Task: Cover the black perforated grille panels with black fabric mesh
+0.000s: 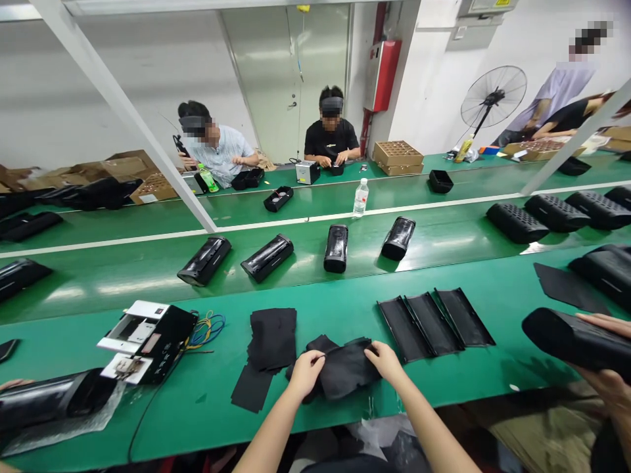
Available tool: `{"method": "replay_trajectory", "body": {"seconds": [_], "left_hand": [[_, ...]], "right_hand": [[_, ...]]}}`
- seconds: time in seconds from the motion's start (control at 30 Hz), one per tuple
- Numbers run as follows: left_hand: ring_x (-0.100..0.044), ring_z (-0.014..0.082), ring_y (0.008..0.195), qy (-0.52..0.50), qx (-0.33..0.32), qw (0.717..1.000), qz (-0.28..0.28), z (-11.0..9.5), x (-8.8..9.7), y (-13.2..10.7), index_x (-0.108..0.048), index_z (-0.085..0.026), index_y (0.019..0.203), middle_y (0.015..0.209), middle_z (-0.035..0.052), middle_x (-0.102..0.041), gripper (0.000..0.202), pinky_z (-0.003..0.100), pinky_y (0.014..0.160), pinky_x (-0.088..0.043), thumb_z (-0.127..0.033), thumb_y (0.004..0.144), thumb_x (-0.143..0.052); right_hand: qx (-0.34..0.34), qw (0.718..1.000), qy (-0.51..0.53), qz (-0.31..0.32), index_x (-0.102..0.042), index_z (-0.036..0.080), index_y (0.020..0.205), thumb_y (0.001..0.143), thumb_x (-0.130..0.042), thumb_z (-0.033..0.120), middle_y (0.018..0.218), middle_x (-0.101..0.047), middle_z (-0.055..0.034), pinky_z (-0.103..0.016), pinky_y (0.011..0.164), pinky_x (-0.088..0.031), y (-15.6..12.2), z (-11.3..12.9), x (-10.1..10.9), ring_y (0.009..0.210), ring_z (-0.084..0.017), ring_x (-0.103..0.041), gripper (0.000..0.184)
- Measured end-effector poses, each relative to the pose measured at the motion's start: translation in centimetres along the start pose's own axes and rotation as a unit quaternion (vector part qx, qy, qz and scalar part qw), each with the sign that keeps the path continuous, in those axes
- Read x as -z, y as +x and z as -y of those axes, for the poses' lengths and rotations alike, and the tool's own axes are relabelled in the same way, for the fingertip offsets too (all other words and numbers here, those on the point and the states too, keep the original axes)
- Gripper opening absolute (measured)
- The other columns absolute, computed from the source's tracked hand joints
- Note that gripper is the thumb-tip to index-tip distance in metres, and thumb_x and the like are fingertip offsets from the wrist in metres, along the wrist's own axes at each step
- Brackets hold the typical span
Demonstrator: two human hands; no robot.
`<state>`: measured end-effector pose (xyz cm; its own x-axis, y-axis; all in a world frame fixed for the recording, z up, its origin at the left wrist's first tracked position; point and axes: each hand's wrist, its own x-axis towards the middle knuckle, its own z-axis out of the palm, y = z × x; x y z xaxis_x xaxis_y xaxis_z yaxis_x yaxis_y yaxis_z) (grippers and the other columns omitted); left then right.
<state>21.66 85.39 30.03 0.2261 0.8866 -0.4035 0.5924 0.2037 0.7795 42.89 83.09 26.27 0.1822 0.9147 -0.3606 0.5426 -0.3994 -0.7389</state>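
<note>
My left hand pinches the left edge of a black fabric sheet. My right hand has its fingers closed on the sheet's right edge. The sheet is spread between both hands, over more crumpled black pieces on the green table. Just left of it lies a stack of black fabric sheets, with a few pieces fanned out toward me. Beyond my right hand, three black trough-shaped panels rest side by side.
A white and black machine with coiled wires stands at left. Black speaker-like housings line the green conveyor ahead. A co-worker's hands hold a black housing at right; another housing lies at left. People sit across the line.
</note>
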Motion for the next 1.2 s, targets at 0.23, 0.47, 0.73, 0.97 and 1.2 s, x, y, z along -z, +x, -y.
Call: {"method": "replay_trajectory", "body": {"seconds": [0.23, 0.47, 0.73, 0.97, 1.2], "left_hand": [[-0.054, 0.0185, 0.083, 0.137, 0.015, 0.989, -0.046, 1.8, -0.3, 1.7, -0.059, -0.018, 0.080, 0.085, 0.0062, -0.058, 0.021, 0.029, 0.078, -0.039, -0.023, 0.074, -0.039], [-0.043, 0.0256, 0.102, 0.244, 0.092, 0.962, -0.077, 3.7, 0.9, 1.1, -0.048, -0.017, 0.104, 0.102, 0.0098, -0.049, 0.040, 0.033, 0.083, -0.035, -0.027, 0.066, -0.053], [-0.052, 0.0214, 0.091, 0.227, 0.093, 0.968, -0.044, 4.2, -0.1, 1.1, -0.050, -0.020, 0.082, 0.089, 0.0045, -0.058, 0.016, 0.030, 0.074, -0.039, -0.021, 0.067, -0.051], [-0.051, 0.0172, 0.104, 0.143, 0.085, 0.985, -0.054, 4.3, 3.1, 0.5, -0.043, -0.017, 0.101, 0.105, 0.0084, -0.058, 0.032, 0.022, 0.080, -0.040, -0.021, 0.070, -0.048], [-0.049, 0.0276, 0.103, 0.226, 0.148, 0.957, -0.111, 4.7, 7.2, -0.7, -0.039, -0.011, 0.114, 0.109, 0.0164, -0.053, 0.046, 0.035, 0.080, -0.039, -0.015, 0.069, -0.047]], "right_hand": [[-0.085, 0.989, -0.121, -0.019, -0.053, 0.017, 0.077, 0.070, -0.049, 0.026, 0.084, -0.061, -0.0134, -0.035, 0.067, -0.040, 0.5, -1.9, -1.6, 0.083, -0.028, -0.057, 0.012], [-0.139, 0.976, -0.167, -0.009, -0.047, 0.013, 0.092, 0.068, -0.053, 0.029, 0.096, -0.058, -0.0183, -0.035, 0.065, -0.041, 0.9, -1.9, -1.6, 0.085, -0.030, -0.058, 0.030], [-0.138, 0.977, -0.159, 0.024, -0.049, 0.015, 0.090, 0.068, -0.054, 0.031, 0.088, -0.063, -0.0124, -0.028, 0.062, -0.042, 1.7, -2.0, -2.3, 0.085, -0.024, -0.060, 0.027], [-0.146, 0.970, -0.194, 0.029, -0.050, 0.015, 0.090, 0.070, -0.052, 0.028, 0.093, -0.063, -0.0127, -0.029, 0.064, -0.042, 1.4, -1.8, -2.9, 0.087, -0.024, -0.059, 0.024], [-0.121, 0.969, -0.213, 0.025, -0.049, 0.015, 0.090, 0.074, -0.049, 0.031, 0.093, -0.062, -0.0127, -0.029, 0.064, -0.042, 1.2, -2.4, -2.9, 0.088, -0.024, -0.059, 0.022]]}}
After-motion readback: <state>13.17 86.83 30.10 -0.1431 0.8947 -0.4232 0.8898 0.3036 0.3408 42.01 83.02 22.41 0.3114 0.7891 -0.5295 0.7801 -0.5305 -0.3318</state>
